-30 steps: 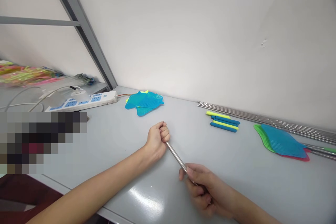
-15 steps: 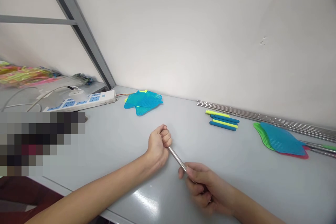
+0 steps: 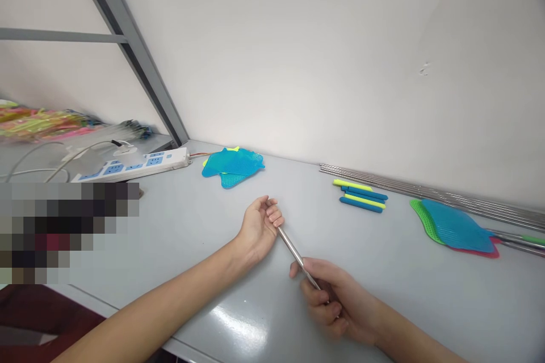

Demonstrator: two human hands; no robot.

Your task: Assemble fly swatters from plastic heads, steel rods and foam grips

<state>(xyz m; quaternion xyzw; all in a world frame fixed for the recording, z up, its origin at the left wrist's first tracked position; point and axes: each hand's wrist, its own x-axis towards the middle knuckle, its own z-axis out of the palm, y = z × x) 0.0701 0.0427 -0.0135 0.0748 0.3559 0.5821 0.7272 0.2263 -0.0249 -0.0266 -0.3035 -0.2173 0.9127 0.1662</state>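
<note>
My right hand [image 3: 330, 303] is closed around a shiny metal rod [image 3: 292, 245], which slants up and left across the space between my hands. The rod's far end meets the curled fingers of my left hand [image 3: 261, 229]; that hand holds it loosely, palm partly showing, fingers half bent. Whatever part of the rod lies inside the left fingers is hidden. Beyond my left hand lies a small pile of blue and yellow fly swatter heads [image 3: 234, 165]. Several blue and yellow handle grips [image 3: 364, 195] rest on the table to the right.
Long metal rods [image 3: 383, 184] lie along the wall on the grey table [image 3: 204, 221]. Fly swatters with blue, green and pink heads [image 3: 460, 227] are at the right. A power strip [image 3: 149, 164] with cables and a blurred-out area occupy the left, beside a metal frame post [image 3: 145, 62].
My left fingers have loosened from a tight fist and spread slightly. More of the rod now shows between my hands. The things on the table have stayed in place.
</note>
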